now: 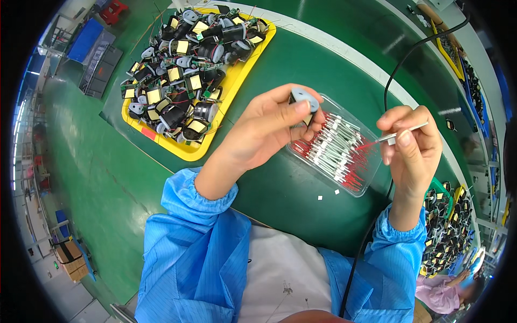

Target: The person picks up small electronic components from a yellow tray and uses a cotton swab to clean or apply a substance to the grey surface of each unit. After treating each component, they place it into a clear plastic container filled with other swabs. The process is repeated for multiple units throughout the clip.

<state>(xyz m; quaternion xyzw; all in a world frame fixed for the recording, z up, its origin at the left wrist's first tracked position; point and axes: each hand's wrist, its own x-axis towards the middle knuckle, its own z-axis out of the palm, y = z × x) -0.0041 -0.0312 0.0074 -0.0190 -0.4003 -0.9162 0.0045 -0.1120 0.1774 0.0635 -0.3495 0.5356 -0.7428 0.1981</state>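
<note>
- Our left hand (272,126) is closed around a small coil part (302,102), its grey round flange showing above the thumb and fingertips; it is held up above the near end of the clear tray (362,189).
- Our right hand (410,142) pinches one thin lead (401,133) between thumb and forefinger, the white sleeve toward the fingers and the red tip pointing left toward the coil.
- The lead and the coil are near each other but still apart, both over the clear tray, which is full of the same red-tipped leads (334,148).
- The yellow tray (186,152) of black coil assemblies with yellow tape sits well apart, beyond the left hand, on the green mat (97,177).
- A black cable (389,86) runs past the right wrist.
- To do this step well, we judge that we should keep the coil steady and turned so its face meets the lead, grip the lead close to its tip so it does not bend, and bring it in straight.
- We cannot tell from here where on the coil the lead would seat; the fingers hide that side.
</note>
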